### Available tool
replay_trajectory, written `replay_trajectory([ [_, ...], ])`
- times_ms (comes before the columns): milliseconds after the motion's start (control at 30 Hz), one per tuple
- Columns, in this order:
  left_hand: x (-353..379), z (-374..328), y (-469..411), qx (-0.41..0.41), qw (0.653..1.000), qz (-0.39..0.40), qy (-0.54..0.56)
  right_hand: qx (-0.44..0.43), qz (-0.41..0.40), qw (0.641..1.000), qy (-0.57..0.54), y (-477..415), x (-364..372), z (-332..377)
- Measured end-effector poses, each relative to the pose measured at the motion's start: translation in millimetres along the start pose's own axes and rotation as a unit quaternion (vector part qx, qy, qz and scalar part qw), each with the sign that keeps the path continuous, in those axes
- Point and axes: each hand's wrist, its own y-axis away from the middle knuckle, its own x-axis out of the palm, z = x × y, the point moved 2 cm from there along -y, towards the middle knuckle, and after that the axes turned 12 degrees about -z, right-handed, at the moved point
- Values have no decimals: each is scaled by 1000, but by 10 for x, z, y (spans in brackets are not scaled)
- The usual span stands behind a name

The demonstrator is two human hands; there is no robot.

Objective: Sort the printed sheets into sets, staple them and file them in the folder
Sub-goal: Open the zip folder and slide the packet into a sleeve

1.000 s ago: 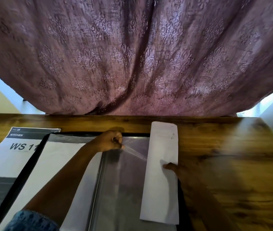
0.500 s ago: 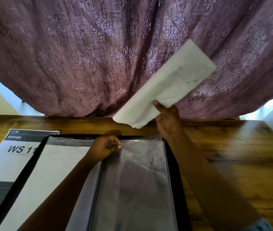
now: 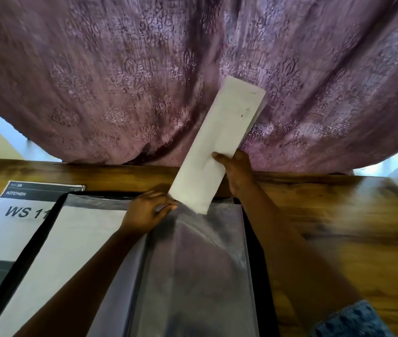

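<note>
My right hand (image 3: 238, 172) raised over table's far edge, thumb and fingers clamped on narrow white sheet set (image 3: 220, 142), tilted, lower end at mouth of clear sleeve (image 3: 200, 254). My left hand (image 3: 148, 211) over open folder (image 3: 38, 233), fingers curled, pinching sleeve's top edge.

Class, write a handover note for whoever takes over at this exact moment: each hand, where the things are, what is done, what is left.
Left grip: pinches open the mouth of the clear plastic sleeve in the open black folder.
Right grip: holds the folded white paper set, lower end at that mouth.
Done: a white sheet filed on the folder's left side.
Left: slide the set in; the printed "KITCHEN" sheet lies on the wooden table, unfiled.
</note>
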Motion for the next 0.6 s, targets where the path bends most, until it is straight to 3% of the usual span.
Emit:
replay_trajectory([
  [233,4,46,6,-28,999,3,21,63,18,996,60,-178,-21,-44],
  [433,28,30,-19,-13,999,26,31,16,-43,999,-9,-213,214,105],
  [600,11,-4,51,90,996,-5,-20,60,-8,996,-67,-187,401,65],
])
